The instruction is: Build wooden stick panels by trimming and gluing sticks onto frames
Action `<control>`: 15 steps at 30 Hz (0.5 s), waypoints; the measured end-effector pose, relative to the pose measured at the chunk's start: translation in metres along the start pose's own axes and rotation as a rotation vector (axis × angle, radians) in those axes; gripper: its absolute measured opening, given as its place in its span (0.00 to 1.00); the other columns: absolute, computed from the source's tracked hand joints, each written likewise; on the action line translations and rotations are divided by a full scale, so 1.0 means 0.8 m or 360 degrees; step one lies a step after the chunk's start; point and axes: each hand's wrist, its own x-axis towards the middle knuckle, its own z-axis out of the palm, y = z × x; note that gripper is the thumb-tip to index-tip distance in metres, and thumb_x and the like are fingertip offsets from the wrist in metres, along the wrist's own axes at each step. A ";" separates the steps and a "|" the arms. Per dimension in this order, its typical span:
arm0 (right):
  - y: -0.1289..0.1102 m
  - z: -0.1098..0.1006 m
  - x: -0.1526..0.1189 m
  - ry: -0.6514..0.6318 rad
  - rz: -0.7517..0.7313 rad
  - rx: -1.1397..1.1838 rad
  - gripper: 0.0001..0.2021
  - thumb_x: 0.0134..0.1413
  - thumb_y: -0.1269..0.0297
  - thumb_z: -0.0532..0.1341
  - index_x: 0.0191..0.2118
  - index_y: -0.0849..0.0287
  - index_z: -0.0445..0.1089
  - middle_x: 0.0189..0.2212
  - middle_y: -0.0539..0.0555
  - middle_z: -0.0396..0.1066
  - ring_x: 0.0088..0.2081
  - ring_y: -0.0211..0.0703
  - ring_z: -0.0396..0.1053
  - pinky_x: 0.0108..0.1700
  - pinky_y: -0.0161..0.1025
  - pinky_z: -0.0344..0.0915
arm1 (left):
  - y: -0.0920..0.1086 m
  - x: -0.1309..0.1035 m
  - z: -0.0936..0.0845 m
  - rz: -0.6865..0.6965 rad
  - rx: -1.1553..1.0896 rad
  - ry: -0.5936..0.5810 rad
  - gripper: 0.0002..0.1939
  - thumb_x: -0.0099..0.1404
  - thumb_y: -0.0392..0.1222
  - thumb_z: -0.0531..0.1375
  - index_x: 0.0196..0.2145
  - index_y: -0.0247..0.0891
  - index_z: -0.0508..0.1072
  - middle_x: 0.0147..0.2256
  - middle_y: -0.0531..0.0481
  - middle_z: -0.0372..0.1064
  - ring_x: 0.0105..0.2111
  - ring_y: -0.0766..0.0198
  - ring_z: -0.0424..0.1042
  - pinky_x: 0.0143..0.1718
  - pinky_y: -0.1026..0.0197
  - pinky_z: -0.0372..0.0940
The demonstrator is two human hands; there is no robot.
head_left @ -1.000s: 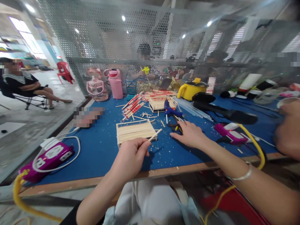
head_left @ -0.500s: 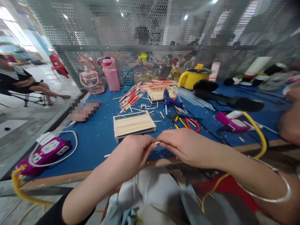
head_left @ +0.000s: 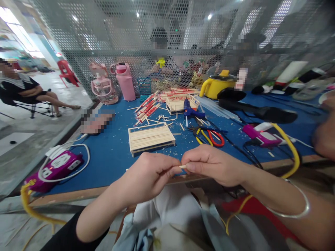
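Between my fingertips is a short pale wooden stick (head_left: 182, 167), held in front of the table's near edge. My left hand (head_left: 154, 172) pinches its left end, and my right hand (head_left: 213, 164) pinches the right end; the fingers hide most of it. Just beyond them on the blue table stands a small rectangular frame built of wooden sticks (head_left: 151, 137), with a slatted bed and low rails. Pliers with yellow and red handles (head_left: 206, 135) lie beyond my right hand. Behind them sits a blue glue gun (head_left: 192, 111), next to a second stick-built piece (head_left: 174, 105).
Bundles of sticks in red-printed wrappers (head_left: 148, 108) lie farther back, with loose offcuts around. Purple power strips (head_left: 56, 170) with cords lie left and right. A pink bottle (head_left: 125, 83) and a yellow pot (head_left: 217, 86) stand by the mesh screen. At far right is another person's arm (head_left: 326, 127).
Both my hands have shifted slightly right and lower, toward the table's near edge. More of the stick shows between the fingers, and the right hand has turned a little.
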 end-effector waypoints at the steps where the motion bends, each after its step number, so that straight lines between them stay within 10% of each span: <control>1: 0.002 0.000 0.001 -0.0004 0.0003 0.0075 0.16 0.63 0.59 0.50 0.30 0.62 0.67 0.23 0.46 0.59 0.26 0.32 0.58 0.29 0.30 0.55 | -0.001 0.000 0.000 0.0008 -0.0055 -0.0004 0.15 0.68 0.41 0.49 0.31 0.38 0.73 0.24 0.51 0.69 0.24 0.68 0.65 0.28 0.68 0.57; 15: -0.001 0.026 0.035 0.0627 0.0402 -0.1030 0.14 0.59 0.67 0.51 0.25 0.60 0.68 0.23 0.54 0.71 0.25 0.39 0.65 0.29 0.36 0.51 | -0.003 0.019 0.024 -0.0534 0.0575 0.0388 0.13 0.63 0.34 0.50 0.28 0.36 0.73 0.27 0.43 0.74 0.27 0.59 0.69 0.28 0.61 0.55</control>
